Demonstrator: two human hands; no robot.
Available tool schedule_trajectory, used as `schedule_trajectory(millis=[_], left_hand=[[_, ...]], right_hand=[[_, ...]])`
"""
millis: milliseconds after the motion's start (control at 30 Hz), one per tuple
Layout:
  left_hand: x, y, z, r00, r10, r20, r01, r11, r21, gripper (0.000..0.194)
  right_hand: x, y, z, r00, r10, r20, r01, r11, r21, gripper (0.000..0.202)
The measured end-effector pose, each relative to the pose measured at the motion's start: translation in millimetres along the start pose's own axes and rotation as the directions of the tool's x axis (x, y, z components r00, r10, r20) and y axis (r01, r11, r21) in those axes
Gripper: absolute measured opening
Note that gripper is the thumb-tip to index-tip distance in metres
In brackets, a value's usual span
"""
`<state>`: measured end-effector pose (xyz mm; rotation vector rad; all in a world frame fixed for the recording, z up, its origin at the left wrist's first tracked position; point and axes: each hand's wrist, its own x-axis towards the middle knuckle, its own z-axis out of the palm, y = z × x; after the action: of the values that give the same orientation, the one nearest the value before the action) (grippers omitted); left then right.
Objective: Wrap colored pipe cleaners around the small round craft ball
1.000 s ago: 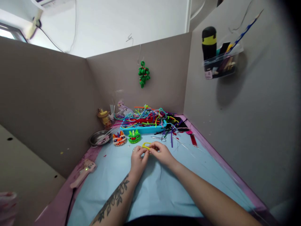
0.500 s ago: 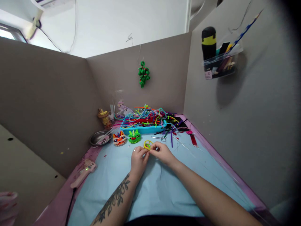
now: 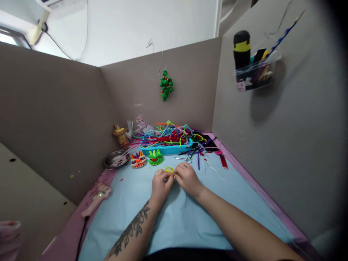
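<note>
Between my two hands is a small yellow pipe-cleaner loop, its curved far side showing beyond the fingertips. My left hand is closed in a pinch on its near left part. From the other side my right hand pinches the loop too, fingertips almost touching those of the left. The fingers hide the loop's near edge. Just beyond, a green pipe-cleaner animal head and an orange and cream one sit side by side on the blue cloth.
A blue tray heaped with colourful pipe cleaners stands at the back. Scissors lie right of centre. At left are a metal bowl and a corded pink glue gun. Grey panels enclose the table; a clear box hangs at right.
The yellow loop has tipped flatter, so less of it shows above my fingers. My right hand has rolled over, its back now turned more upward. My left hand has barely moved.
</note>
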<state>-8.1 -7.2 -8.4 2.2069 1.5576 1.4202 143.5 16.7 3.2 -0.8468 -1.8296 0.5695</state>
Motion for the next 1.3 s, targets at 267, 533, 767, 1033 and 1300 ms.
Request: schedule_trajectory(millis=[267, 533, 767, 1033, 1300], left_hand=[[-0.4, -3.5, -0.6, 0.999, 0.045, 0.016, -0.045, 0.999, 0.024, 0.015], [0.1, -3.6, -1.1, 0.996, 0.078, 0.043, -0.081, 0.994, 0.073, 0.014], [-0.1, -1.3, -1.1, 0.996, 0.075, 0.054, -0.079, 0.994, 0.078, 0.014], [0.4, 0.6, -0.4, 0.999, 0.017, 0.027, -0.018, 0.999, 0.032, 0.014], [1.5, 3.2, -1.5, 0.999, -0.031, 0.01, 0.031, 1.0, 0.002, 0.018]], right_hand=[[9.8, 19.1, -0.4, 0.973, 0.182, 0.144, -0.208, 0.959, 0.192, 0.028], [9.9, 26.9, -5.7, 0.962, 0.19, 0.194, -0.217, 0.968, 0.128, 0.022], [8.8, 24.7, -0.9, 0.974, 0.154, 0.167, -0.159, 0.987, 0.013, 0.02], [4.0, 9.2, -0.8, 0.996, 0.025, 0.082, -0.01, 0.984, -0.178, 0.011], [2.7, 4.1, -2.8, 0.989, -0.109, 0.097, 0.138, 0.913, -0.385, 0.009]])
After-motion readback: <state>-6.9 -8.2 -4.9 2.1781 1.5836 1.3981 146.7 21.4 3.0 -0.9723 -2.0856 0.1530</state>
